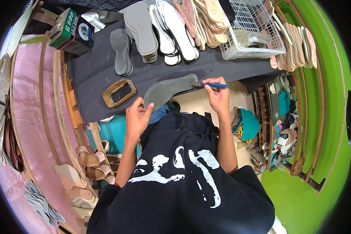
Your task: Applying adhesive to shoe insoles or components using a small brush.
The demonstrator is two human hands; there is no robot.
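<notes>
Right hand: right hand (pixel 218 95) pinched shut on a blue-handled brush (pixel 210 84), bristle end touching the toe end of the grey insole (pixel 168 90).
Left hand: left hand (pixel 138 115) grips the heel end of that insole, thumb on top, fingers curled under.
Insole spot: lies flat at the near edge of the bench (pixel 93 84), partly overhanging toward the person.
Just left of it: open tin tray (pixel 119 93) with tan rim, dark inside, near the front edge, apart from the insole.
Behind: pair of grey soles (pixel 121 50) mid-bench; taller stack of grey soles (pixel 141 31) beside them.
Far edge: fanned white and tan insoles (pixel 183 23), overlapping.
Far right corner: white plastic basket (pixel 253 35), more tan insoles (pixel 296 43) stood on edge past it.
Far left corner: green and black glue can (pixel 71 31).
In the way: nothing between brush and insole; tray close to left hand.
Below bench, left: sandals (pixel 89 160) on a rack.
</notes>
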